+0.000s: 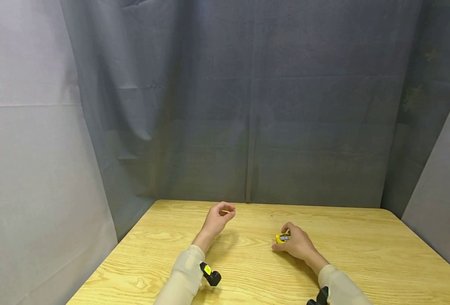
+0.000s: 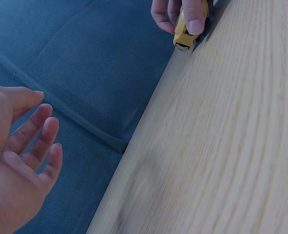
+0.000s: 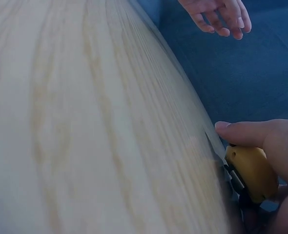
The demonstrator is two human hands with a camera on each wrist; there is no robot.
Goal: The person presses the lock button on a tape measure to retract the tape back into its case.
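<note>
A: What is the right hand (image 1: 299,245) doing?

B: It rests on the desk (image 1: 362,254) with its fingers and thumb curled round a small yellow tape measure (image 1: 282,238). The right wrist view shows the thumb lying along the top of the yellow case (image 3: 251,173), with a darker part at its lower edge.

A: Where on the desk is that?

B: Towards the middle, somewhat nearer the far edge than the near one and a little to the right of centre. The tape measure sits on the wood, under the front of the hand.

A: And the left hand (image 1: 219,218)?

B: Raised a little above the desk, well apart from the tape measure and nearer the far edge. It holds nothing; its fingers (image 2: 39,141) are loosely bent and spread, the palm bare in the left wrist view.

A: Anything else about?

B: A grey-blue cloth (image 1: 247,106) hangs behind the desk, and both arms wear pale sleeves (image 1: 186,271) with a small black camera (image 1: 211,274) at each wrist
</note>
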